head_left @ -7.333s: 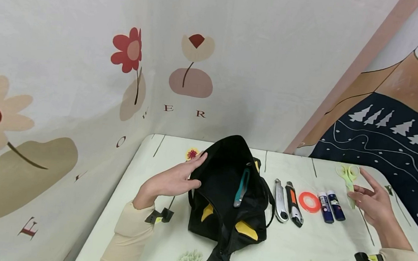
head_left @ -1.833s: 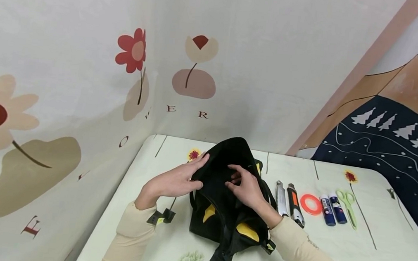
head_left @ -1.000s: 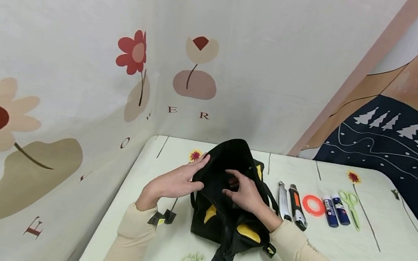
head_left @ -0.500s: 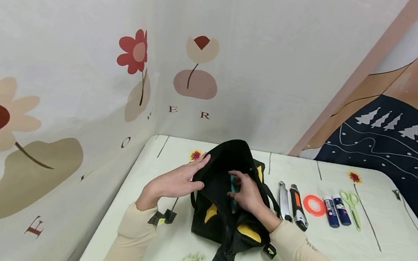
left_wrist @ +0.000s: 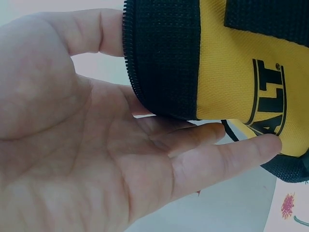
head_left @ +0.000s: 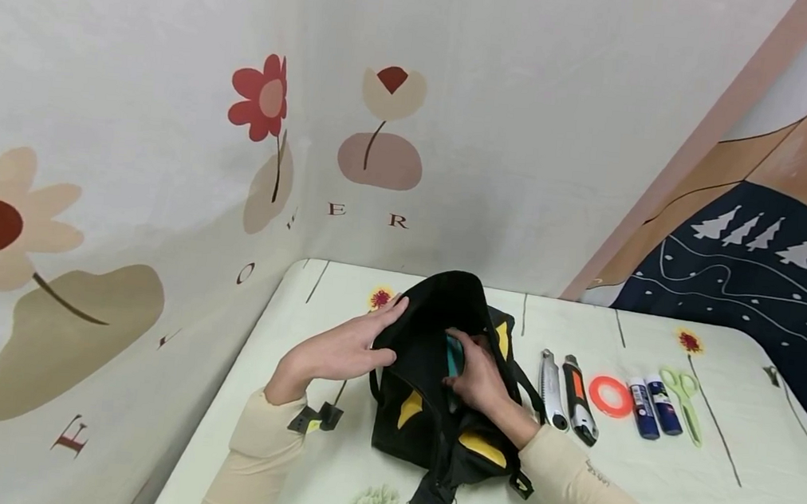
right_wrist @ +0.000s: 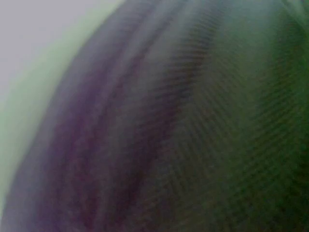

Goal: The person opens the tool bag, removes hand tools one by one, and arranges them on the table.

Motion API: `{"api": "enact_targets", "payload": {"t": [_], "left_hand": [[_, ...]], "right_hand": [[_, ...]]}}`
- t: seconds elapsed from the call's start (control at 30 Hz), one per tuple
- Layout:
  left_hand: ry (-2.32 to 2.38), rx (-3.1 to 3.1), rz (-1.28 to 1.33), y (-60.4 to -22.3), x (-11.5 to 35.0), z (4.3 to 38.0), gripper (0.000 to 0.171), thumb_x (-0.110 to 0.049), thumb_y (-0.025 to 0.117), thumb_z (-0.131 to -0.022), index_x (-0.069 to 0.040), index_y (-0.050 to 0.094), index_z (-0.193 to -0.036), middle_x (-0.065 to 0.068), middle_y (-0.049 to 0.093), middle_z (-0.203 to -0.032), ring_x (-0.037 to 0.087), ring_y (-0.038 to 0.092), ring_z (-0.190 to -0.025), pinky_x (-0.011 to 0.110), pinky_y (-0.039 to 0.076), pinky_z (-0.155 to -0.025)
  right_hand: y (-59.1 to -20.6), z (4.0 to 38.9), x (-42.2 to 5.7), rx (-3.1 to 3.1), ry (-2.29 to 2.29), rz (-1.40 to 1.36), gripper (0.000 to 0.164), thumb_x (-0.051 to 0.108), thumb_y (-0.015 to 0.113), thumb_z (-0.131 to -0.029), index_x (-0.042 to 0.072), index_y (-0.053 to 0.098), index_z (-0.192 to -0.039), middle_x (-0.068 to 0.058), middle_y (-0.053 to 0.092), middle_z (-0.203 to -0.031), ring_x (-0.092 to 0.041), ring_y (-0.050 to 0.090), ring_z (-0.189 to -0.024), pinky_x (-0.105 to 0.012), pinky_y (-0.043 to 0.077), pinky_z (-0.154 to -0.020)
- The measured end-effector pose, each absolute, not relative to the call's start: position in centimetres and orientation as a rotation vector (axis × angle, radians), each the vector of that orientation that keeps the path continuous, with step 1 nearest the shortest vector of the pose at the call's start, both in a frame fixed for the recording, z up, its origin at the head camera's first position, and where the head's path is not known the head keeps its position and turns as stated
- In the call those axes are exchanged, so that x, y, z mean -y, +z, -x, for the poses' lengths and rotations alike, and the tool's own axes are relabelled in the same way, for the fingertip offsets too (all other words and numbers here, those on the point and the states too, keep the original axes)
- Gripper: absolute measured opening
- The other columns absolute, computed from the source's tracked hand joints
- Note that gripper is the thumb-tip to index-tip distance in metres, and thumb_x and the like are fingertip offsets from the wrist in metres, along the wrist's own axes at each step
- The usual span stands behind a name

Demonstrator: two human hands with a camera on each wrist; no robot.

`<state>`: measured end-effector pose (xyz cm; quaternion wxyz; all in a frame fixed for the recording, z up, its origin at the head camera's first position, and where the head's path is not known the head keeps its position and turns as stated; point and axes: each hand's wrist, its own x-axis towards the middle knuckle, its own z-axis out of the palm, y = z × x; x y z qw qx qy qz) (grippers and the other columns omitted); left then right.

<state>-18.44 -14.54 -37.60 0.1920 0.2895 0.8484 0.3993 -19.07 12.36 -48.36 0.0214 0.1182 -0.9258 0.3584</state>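
A black and yellow tool bag (head_left: 423,438) stands on the table with its mouth gaping. My left hand (head_left: 340,349) grips the zippered rim at the left, and the left wrist view shows the bag's edge (left_wrist: 164,58) between thumb and fingers. Inside the bag, my right hand (head_left: 482,377) holds a teal utility knife (head_left: 454,356) between thumb and fingers, which partly cover it. Dark fabric (right_wrist: 169,121) fills most of the blurred right wrist view, where the hand does not show.
Right of the bag lie, in a row, a silver utility knife (head_left: 551,389), a black and orange utility knife (head_left: 579,399), an orange tape ring (head_left: 594,395), two glue sticks (head_left: 654,406) and light green scissors (head_left: 686,401). A patterned cloth wall (head_left: 511,173) rises behind the table.
The right hand has laid the scissors beside the glue sticks and moved left into the bag. The teal utility knife has shifted slightly left within its fingers. The left hand keeps its place.
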Motion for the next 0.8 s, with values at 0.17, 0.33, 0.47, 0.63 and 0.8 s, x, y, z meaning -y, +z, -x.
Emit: {"api": "enact_targets", "payload": {"t": [0.17,0.33,0.47,0.63,0.8], "left_hand": [[1.119,-2.383,-0.809,-37.48,14.51,18.39,0.083,-0.013,0.053,-0.108,-0.001,0.009,-0.177,0.015,-0.001,-0.186,0.034,0.004,-0.171,0.057,0.02,-0.134],[1.118,-2.383,-0.799,-37.48,14.5,18.33,0.083,-0.014,0.053,-0.108,-0.001,0.009,-0.177,0.014,-0.001,-0.186,0.033,0.003,-0.171,0.057,0.019,-0.134],[1.119,-2.384,-0.795,-37.56,14.55,18.34,0.083,-0.014,0.053,-0.108,-0.002,0.009,-0.177,0.015,-0.001,-0.186,0.033,0.004,-0.171,0.057,0.019,-0.135],[1.12,-2.384,-0.803,-37.62,14.59,18.35,0.083,-0.014,0.053,-0.108,-0.002,0.009,-0.177,0.016,-0.001,-0.185,0.034,0.005,-0.171,0.057,0.019,-0.135],[1.119,-2.388,-0.804,-37.64,14.62,18.36,0.083,-0.015,0.053,-0.108,-0.002,0.009,-0.177,0.015,-0.001,-0.185,0.034,0.005,-0.171,0.057,0.02,-0.134]], "right_hand": [[-48.5,19.09,-12.39,2.857,1.127,-0.366,0.084,-0.011,0.091,-0.08,-0.001,0.057,-0.156,-0.032,0.064,-0.135,-0.046,0.062,-0.116,-0.062,0.054,-0.099],[-48.39,19.09,-12.4,2.868,1.148,-0.351,0.078,-0.011,0.089,-0.082,-0.001,0.059,-0.154,-0.027,0.068,-0.128,-0.043,0.067,-0.112,-0.06,0.056,-0.096],[-48.32,19.21,-12.4,2.864,1.173,-0.358,0.069,-0.011,0.088,-0.084,-0.003,0.063,-0.148,-0.017,0.072,-0.11,-0.033,0.07,-0.097,-0.052,0.058,-0.087],[-48.25,19.32,-12.37,2.867,1.207,-0.355,0.06,-0.01,0.087,-0.086,-0.002,0.068,-0.142,-0.007,0.07,-0.096,-0.019,0.064,-0.083,-0.041,0.055,-0.078],[-48.2,19.32,-12.39,2.871,1.249,-0.349,0.055,-0.009,0.087,-0.088,0.0,0.071,-0.14,-0.005,0.068,-0.095,-0.016,0.061,-0.081,-0.038,0.053,-0.077]]}}
